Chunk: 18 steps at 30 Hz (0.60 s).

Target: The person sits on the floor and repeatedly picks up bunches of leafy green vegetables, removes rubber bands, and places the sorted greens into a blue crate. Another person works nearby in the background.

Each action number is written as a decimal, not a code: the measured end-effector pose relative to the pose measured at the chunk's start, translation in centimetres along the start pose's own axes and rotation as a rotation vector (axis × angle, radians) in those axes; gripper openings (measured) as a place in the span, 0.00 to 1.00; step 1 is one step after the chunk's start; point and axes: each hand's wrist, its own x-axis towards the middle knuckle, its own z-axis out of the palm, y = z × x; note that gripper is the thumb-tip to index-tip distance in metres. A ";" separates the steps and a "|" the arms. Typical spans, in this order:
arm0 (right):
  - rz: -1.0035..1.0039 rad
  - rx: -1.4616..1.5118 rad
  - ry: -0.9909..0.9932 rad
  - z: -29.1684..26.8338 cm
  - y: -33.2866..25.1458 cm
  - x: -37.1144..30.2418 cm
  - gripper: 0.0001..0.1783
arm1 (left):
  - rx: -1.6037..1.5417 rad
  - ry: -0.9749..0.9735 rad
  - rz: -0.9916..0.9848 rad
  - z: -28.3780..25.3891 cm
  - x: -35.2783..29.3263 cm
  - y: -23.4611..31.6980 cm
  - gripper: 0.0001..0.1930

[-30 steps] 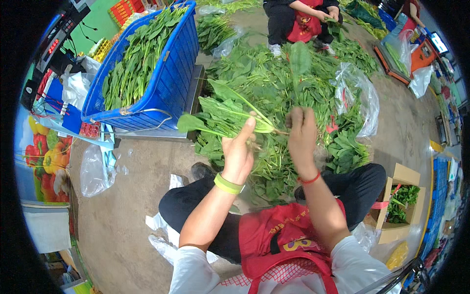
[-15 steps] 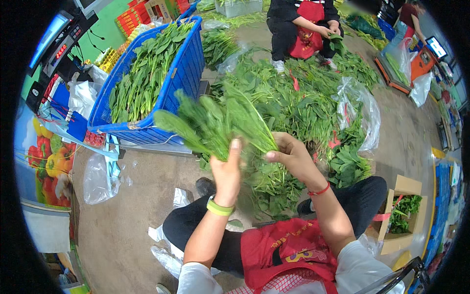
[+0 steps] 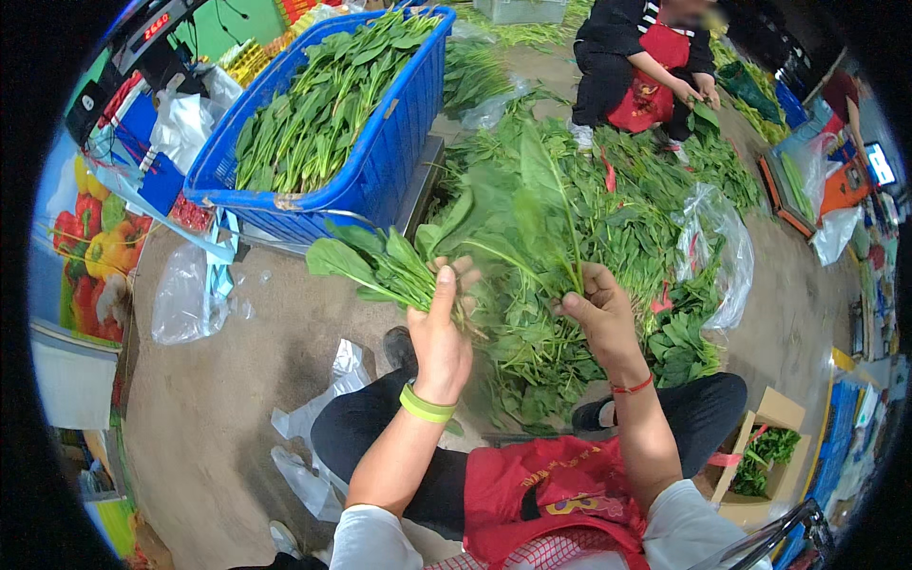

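Observation:
My left hand (image 3: 444, 328) is closed round a bunch of spinach (image 3: 375, 263), its leaves fanning up and left and its stem ends poking out near my fingers. In my right hand (image 3: 600, 313), thumb and fingers pinch the stems of a few more spinach leaves (image 3: 543, 204), which point upward and are partly blurred. The two hands are apart. Beyond and below them spreads a large heap of loose spinach (image 3: 617, 223) on the floor. To the left, a blue plastic crate (image 3: 380, 157) holds spinach laid in rows.
A co-worker in a red apron (image 3: 655, 81) crouches at the heap's far side, handling greens. Clear plastic bags (image 3: 727, 247) lie by the heap and at left. A cardboard box (image 3: 784, 410) with greens sits right. An orange scale (image 3: 841, 195) stands farther back.
My hands have moved apart, the right going right with its leaves. The bunch in my left hand now tilts further left. The view has shifted, bringing the crate and co-worker further right.

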 end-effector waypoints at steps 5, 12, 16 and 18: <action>0.025 0.016 0.020 -0.4 -0.1 0.1 0.24 | -0.066 0.157 0.159 -0.2 0.4 1.8 0.14; 0.010 0.089 0.007 2.7 -1.4 2.3 0.27 | -0.116 0.279 0.270 -1.5 0.9 4.0 0.11; 0.012 0.122 -0.209 13.5 -5.5 7.3 0.26 | -0.240 0.277 0.207 -2.1 1.3 4.4 0.06; 0.002 0.224 -0.303 17.9 -4.6 11.2 0.24 | -0.238 0.288 0.186 -2.0 0.9 5.2 0.05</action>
